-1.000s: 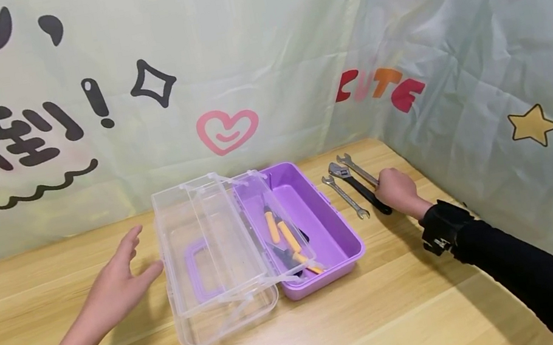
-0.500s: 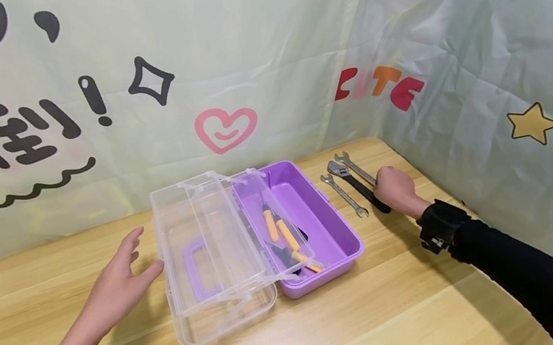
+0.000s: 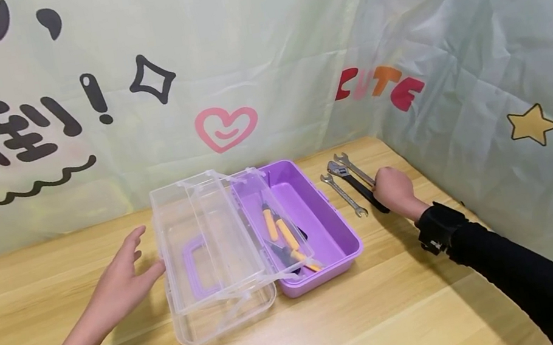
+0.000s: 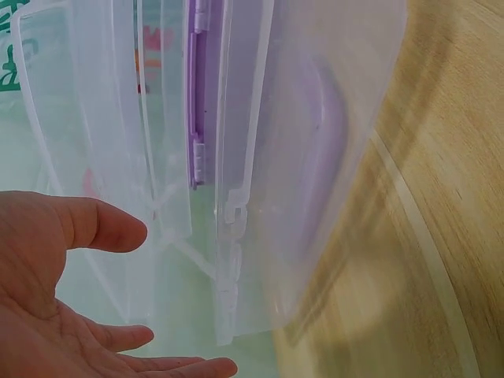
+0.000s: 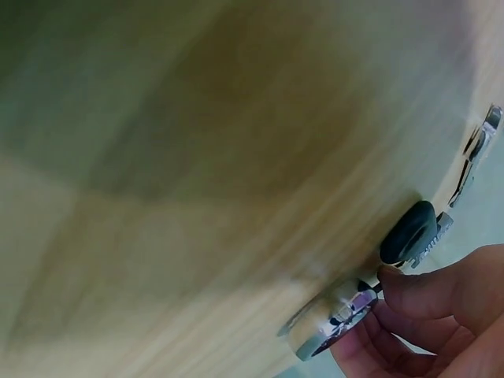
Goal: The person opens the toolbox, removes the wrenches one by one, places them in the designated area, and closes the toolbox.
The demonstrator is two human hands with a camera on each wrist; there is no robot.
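Observation:
My right hand [image 3: 395, 191] pinches the rightmost open-end wrench [image 3: 356, 168] near its close end, thumb and fingers on its shaft in the right wrist view. Left of it lies an adjustable wrench [image 3: 363, 191] with a black handle. Beyond that is a shorter open-end wrench [image 3: 344, 195]. My left hand [image 3: 116, 290] is held with fingers spread, its thumb tip right at the side of a clear plastic lid [image 3: 225, 323] with a purple handle [image 3: 192, 273]. The lid is folded open from a purple toolbox [image 3: 321, 220].
Inside the toolbox, under a clear folded-out tray [image 3: 228, 230], lie several tools with orange handles [image 3: 287, 235]. The wooden table [image 3: 327, 336] meets a printed cloth [image 3: 254, 47] at the back and the right.
The head view has shifted very slightly. Both hands, the wrenches and the toolbox otherwise stand as before.

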